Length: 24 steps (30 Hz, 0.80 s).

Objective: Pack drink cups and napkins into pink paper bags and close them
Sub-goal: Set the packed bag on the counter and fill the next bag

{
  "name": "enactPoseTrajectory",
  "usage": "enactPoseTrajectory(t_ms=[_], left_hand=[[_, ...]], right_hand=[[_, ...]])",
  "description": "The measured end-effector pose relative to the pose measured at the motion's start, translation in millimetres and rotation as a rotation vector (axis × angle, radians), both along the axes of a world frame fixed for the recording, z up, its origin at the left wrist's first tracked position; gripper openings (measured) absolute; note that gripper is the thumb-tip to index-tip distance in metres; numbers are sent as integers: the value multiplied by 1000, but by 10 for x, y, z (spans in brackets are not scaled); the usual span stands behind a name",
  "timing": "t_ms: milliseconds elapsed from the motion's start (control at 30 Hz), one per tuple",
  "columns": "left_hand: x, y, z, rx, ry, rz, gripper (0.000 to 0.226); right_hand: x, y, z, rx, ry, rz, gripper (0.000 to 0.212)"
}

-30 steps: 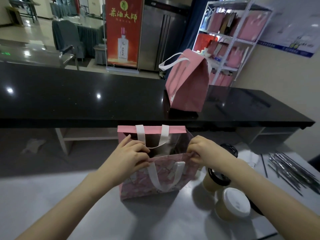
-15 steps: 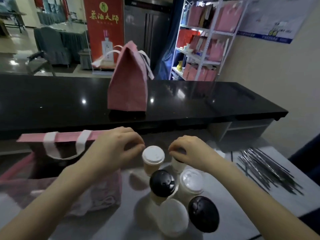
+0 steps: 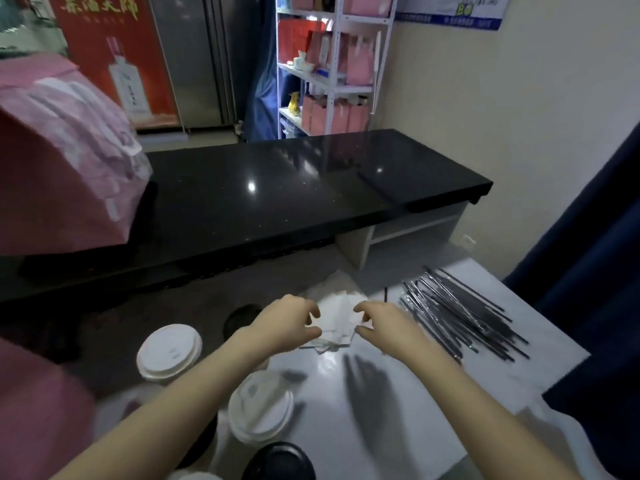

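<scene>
Two bare hands meet over a small pile of white napkins (image 3: 337, 317) lying by the far edge of the white desk (image 3: 398, 410), about midway along it. The left hand (image 3: 291, 323) and right hand (image 3: 384, 327) each have curled fingers, with thumb and forefinger pinching opposite sides of the pile.

Four lidded cups show plainly toward the desk's near left. One white-lidded cup (image 3: 169, 351) stands left of the left forearm, and a second white-lidded cup (image 3: 261, 407) stands between the forearms. One black-lidded cup (image 3: 242, 320) sits behind the left wrist, and another black-lidded cup (image 3: 278, 462) is at the near edge.

One loose bundle of black straws (image 3: 457, 317) fans along the right edge.

Two pink bags appear, both blurred. One pink bag (image 3: 62, 161) stands on the black counter (image 3: 277, 202) beyond the desk, and the other pink bag (image 3: 34, 410) is at the near left corner.
</scene>
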<state>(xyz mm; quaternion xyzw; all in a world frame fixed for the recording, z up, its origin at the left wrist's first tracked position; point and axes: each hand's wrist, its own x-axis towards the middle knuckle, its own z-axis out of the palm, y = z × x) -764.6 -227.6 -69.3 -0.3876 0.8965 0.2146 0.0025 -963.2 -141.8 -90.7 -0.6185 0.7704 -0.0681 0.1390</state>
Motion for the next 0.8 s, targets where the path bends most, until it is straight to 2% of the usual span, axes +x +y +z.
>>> enactPoseTrajectory(t_ms=[133,300,400,567,667,800], left_hand=[[-387,-309,-239,108,-61,78,50],[-652,-608,-451,164,-140,175,61],[-735,-676,-561,213,-109,229,72],[-787,-732,-646,151,-16,220,73],[-797,-752,-640,192,83,214,69],[-773,-761,-594,218,93,106,51]], right_hand=[[-180,-215,-231,28,-81,-69,50],[-199,-433,-514,18,-337,-242,50],[-146,-540,-673,3,-429,-302,51],[-37,-675,-811,-46,-571,-409,66],[8,-702,-812,-141,-676,-490,50],[32,-664,-799,-239,-794,-504,25]])
